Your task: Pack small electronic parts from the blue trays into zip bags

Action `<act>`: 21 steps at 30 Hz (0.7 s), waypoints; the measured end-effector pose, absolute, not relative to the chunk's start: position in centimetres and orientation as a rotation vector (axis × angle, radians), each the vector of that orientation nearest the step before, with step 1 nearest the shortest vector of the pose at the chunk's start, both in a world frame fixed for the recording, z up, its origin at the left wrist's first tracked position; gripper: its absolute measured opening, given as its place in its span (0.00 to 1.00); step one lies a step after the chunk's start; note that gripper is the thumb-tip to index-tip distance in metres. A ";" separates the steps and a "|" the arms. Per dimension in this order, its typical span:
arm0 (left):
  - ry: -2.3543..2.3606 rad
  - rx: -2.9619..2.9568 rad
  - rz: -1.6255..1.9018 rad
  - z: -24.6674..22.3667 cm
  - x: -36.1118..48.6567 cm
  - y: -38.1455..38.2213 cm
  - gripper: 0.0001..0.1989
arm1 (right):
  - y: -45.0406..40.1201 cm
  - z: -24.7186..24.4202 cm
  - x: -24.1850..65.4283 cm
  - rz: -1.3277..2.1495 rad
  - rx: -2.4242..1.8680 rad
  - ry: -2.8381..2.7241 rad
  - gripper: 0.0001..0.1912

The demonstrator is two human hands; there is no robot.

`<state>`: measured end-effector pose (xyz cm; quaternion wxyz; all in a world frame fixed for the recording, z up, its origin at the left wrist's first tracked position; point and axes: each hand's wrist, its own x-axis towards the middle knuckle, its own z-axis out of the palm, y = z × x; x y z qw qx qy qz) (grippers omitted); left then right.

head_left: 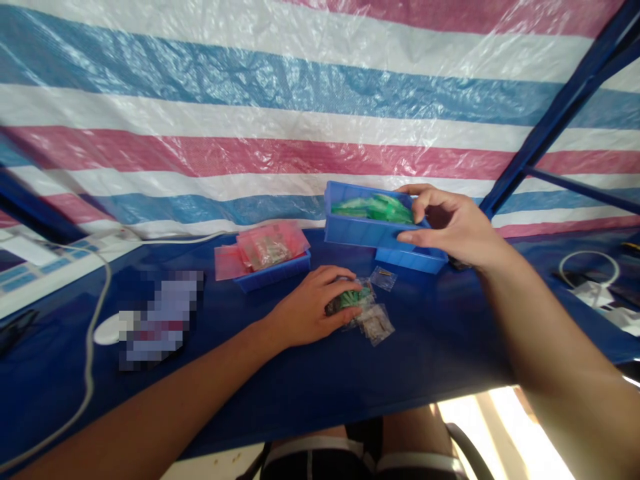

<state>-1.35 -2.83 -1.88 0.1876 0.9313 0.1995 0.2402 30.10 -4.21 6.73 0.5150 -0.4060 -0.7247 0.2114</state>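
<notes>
Clear zip bags [376, 325] loose on blue tabletop [430, 393], left hand [305, 310] closed over green-filled bag [345, 301] beside them; right hand [450, 223] clamped on rim of blue bin [360, 230] holding green packets [373, 209]; pink bags [265, 245] heaped on second bin [273, 275].

Blue-covered table [430, 363], top surface observed. Lying directly on it: low blue plastic tray [273, 281] holding pink bags, centre-left; second blue tray [410, 260] just behind centre; small clear bags [376, 324] at centre; white mouse [111, 328] and blurred object [163, 320] adjacent, left; coiled white cable [589, 268], far right.
</notes>
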 end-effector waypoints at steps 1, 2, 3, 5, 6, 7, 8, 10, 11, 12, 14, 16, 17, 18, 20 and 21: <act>0.564 2.620 0.676 -1.8 -1.4 -2.9 0.21 | -5.3 7.0 30.4 0.519 -0.997 -1.751 0.24; 0.570 2.623 0.673 -1.8 -1.4 -2.9 0.22 | -6.5 7.2 30.8 0.528 -1.024 -1.764 0.24; 0.583 2.629 0.667 -1.7 -1.3 -3.0 0.23 | -7.5 7.3 31.3 0.543 -1.059 -1.788 0.23; 0.621 2.644 0.653 -1.5 -1.3 -3.1 0.23 | -9.5 7.1 32.3 0.574 -1.102 -1.830 0.23; 0.643 2.652 0.641 -1.4 -1.3 -3.2 0.22 | -10.3 6.8 32.9 0.573 -1.125 -1.854 0.24; 0.664 2.656 0.628 -1.3 -1.3 -3.2 0.22 | -11.0 6.6 33.5 0.560 -1.154 -1.886 0.24; 0.679 2.658 0.614 -1.3 -1.3 -3.3 0.22 | -11.6 6.3 34.1 0.539 -1.185 -1.919 0.24; 0.691 2.645 0.590 -1.2 -1.2 -3.4 0.26 | -12.5 6.0 35.2 0.485 -1.253 -1.990 0.23; 0.695 2.633 0.587 -1.2 -1.2 -3.4 0.29 | -12.8 6.0 35.7 0.463 -1.280 -2.020 0.23; 0.700 2.617 0.588 -1.2 -1.2 -3.4 0.32 | -13.0 6.0 36.1 0.449 -1.297 -2.045 0.23; 0.715 2.585 0.587 -1.3 -1.3 -3.5 0.35 | -13.2 6.3 36.8 0.439 -1.300 -2.060 0.22; 0.727 2.561 0.577 -1.3 -1.3 -3.5 0.37 | -13.1 6.8 37.0 0.439 -1.280 -2.034 0.25; 0.728 2.552 0.570 -1.3 -1.3 -3.6 0.38 | -13.0 7.1 36.9 0.439 -1.268 -2.014 0.28; 0.729 2.545 0.570 -1.2 -1.3 -3.6 0.40 | -12.8 7.4 36.6 0.438 -1.256 -1.992 0.33; 0.731 2.532 0.580 -1.1 -1.4 -3.6 0.44 | -12.3 7.9 35.3 0.447 -1.223 -1.954 0.42; 0.726 2.528 0.588 -1.0 -1.4 -3.6 0.47 | -12.0 8.1 34.5 0.463 -1.204 -1.931 0.46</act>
